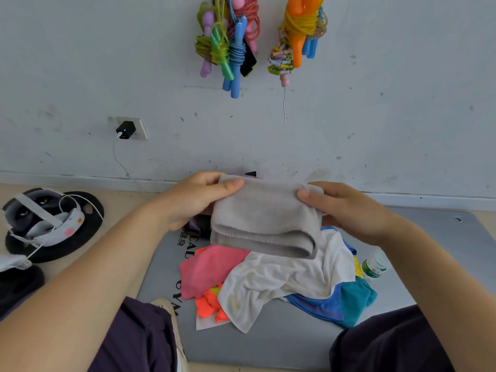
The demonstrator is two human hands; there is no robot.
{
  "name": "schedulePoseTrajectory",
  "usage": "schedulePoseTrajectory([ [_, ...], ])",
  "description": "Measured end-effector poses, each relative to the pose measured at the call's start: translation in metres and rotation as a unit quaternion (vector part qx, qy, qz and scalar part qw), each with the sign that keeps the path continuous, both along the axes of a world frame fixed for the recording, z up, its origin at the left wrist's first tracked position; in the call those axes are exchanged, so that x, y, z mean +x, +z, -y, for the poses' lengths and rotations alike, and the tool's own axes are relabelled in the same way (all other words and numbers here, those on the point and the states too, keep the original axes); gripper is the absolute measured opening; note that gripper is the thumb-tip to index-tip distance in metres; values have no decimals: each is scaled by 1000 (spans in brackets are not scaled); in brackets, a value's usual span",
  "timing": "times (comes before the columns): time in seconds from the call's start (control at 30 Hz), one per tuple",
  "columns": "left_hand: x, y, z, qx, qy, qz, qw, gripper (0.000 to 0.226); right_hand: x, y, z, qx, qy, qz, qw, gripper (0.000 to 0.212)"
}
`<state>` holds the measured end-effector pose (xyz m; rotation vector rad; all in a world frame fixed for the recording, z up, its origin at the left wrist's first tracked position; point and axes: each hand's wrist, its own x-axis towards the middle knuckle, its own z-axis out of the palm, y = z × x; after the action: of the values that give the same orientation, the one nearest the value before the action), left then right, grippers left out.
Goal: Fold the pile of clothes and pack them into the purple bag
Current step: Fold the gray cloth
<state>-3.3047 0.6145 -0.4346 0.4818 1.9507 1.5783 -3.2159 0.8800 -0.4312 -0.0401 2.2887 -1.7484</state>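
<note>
Bare mat (268, 342) before clothes pile (279, 280)

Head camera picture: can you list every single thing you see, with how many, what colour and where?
grey cloth: one, grey, folded, held up in both hands
white cloth: one, white, top of the pile
pink cloth: one, pink, left of pile
orange cloth: one, orange, under the pink
blue cloths: two or more, blue and teal, right of pile
mat: one, grey, on the floor
bottle: one, green label, right of pile
skipping ropes: two bunches, many colours, on the wall
charger: one, black, wall socket
headset: one, grey-white, floor at left
left hand: grips the cloth
right hand: grips the cloth
</note>
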Motion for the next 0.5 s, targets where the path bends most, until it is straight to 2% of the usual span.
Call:
schedulePoseTrajectory([
  [0.07, -1, -3, -2, -25, 36, -44, 998, 35, 1, 1, 3, -51, -23, 18, 998, 53],
  [0.13, -1, -7, -7, -107, 126, -177, 970, 28, -1, 1, 8, 2, -92, -41, 995, 46],
  [0.17, 1, -7, -9, -92, 159, -180, 966, 22, -1, 0, 12, 63, -137, -97, 984, 43],
  [0.2, 4, -5, -12, -34, 163, -125, 978, 23, -2, 1, 18, 130, -179, -159, 962, 40],
  [0.27, 13, 3, -20, 101, 94, 63, 988, 47, 0, 3, 40, 220, -218, -267, 913, 34],
  [0.33, 15, 7, -30, 155, 53, 152, 975, 66, 2, 7, 69, 272, -154, -348, 884, 36],
  [0.37, 12, 8, -32, 170, 67, 181, 966, 70, 1, 8, 82, 293, -92, -378, 873, 43],
  [0.43, -2, 12, -31, 174, 127, 207, 954, 61, -12, 7, 94, 284, -5, -419, 862, 49],
  [0.5, -24, 11, -21, 167, 134, 166, 963, 44, -33, 10, 93, 208, -69, -409, 886, 41],
])
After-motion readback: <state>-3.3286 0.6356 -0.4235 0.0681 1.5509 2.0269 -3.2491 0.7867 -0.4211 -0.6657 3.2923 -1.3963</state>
